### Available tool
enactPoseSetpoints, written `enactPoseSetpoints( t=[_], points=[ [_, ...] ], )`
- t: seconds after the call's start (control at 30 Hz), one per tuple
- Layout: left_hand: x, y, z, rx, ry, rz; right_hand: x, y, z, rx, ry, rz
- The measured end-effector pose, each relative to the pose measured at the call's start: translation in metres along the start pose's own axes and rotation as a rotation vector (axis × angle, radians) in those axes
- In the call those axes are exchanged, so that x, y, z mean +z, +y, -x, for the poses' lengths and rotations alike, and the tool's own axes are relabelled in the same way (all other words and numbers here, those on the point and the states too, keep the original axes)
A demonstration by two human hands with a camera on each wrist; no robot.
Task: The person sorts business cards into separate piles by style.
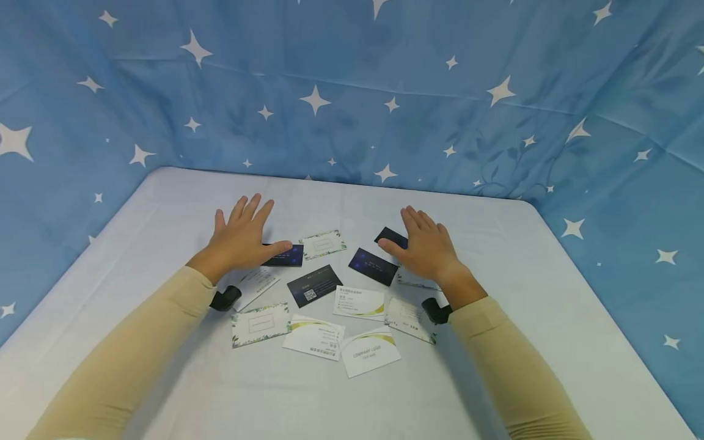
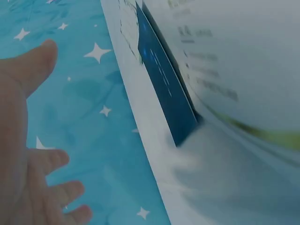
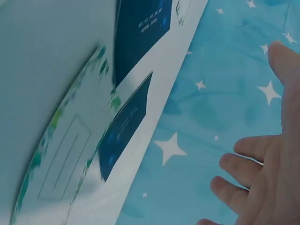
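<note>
Both hands hover palm down over business cards spread on a white table, fingers extended and holding nothing. The left hand [image 1: 238,240] is above the left side, its thumb over a dark blue card [image 1: 288,255]. Beneath its wrist lies a white card [image 1: 257,287], partly hidden. On the right side, the right hand [image 1: 428,247] partly covers a black card [image 1: 392,235] and a leaf-bordered card [image 1: 415,280]. Between the hands lie another dark blue card [image 1: 373,266] and a black card with a QR code [image 1: 315,285]. In both wrist views the fingers show apart from the cards.
Nearer me lie white cards with yellow-green curves, one a company-logo card [image 1: 371,352], and a leaf-bordered card [image 1: 261,324]. A further leaf-bordered card [image 1: 323,244] lies toward the back. The white table [image 1: 275,403] meets a blue star-patterned curtain [image 1: 352,110] behind and at the sides.
</note>
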State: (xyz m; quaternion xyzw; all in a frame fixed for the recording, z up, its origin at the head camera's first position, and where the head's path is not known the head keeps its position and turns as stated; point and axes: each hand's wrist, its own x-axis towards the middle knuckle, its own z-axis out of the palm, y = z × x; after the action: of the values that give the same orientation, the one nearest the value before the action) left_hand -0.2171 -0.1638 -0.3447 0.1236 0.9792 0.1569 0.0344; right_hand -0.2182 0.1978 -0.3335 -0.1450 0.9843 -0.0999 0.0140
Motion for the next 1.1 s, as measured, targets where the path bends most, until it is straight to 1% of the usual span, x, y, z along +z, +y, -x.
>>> enactPoseSetpoints(
  t=[0.07,0.17,0.27,0.37,0.43,0.53,0.63,0.7,0.8,1.0,1.1],
  points=[
    [-0.001,-0.005,0.001,0.024,-0.003,0.016,0.0,-0.004,-0.001,-0.021,0.012,-0.007],
    [-0.003,-0.013,0.004,0.077,-0.003,0.047,0.003,-0.014,-0.004,-0.065,0.026,-0.028],
    [-0.004,-0.022,0.004,0.115,-0.025,0.11,0.008,-0.03,-0.012,-0.123,0.041,-0.019],
    [-0.005,-0.029,0.002,0.1,-0.082,0.18,0.013,-0.053,-0.023,-0.18,0.025,0.008],
    [-0.005,-0.032,0.0,0.083,-0.124,0.197,0.017,-0.07,-0.031,-0.21,-0.008,0.018],
    [-0.003,-0.036,-0.002,0.049,-0.174,0.178,0.024,-0.093,-0.041,-0.242,-0.089,-0.003],
    [0.0,-0.039,-0.005,0.02,-0.199,0.166,0.034,-0.111,-0.051,-0.265,-0.162,-0.018],
    [0.002,-0.041,-0.007,0.002,-0.209,0.162,0.04,-0.119,-0.057,-0.263,-0.198,-0.02],
    [0.005,-0.043,-0.01,-0.006,-0.216,0.153,0.047,-0.128,-0.064,-0.253,-0.231,-0.006],
    [0.007,-0.044,-0.01,-0.01,-0.2,0.135,0.053,-0.139,-0.072,-0.256,-0.267,0.06],
    [0.007,-0.045,-0.01,0.006,-0.185,0.129,0.055,-0.142,-0.074,-0.268,-0.272,0.084]
  ],
)
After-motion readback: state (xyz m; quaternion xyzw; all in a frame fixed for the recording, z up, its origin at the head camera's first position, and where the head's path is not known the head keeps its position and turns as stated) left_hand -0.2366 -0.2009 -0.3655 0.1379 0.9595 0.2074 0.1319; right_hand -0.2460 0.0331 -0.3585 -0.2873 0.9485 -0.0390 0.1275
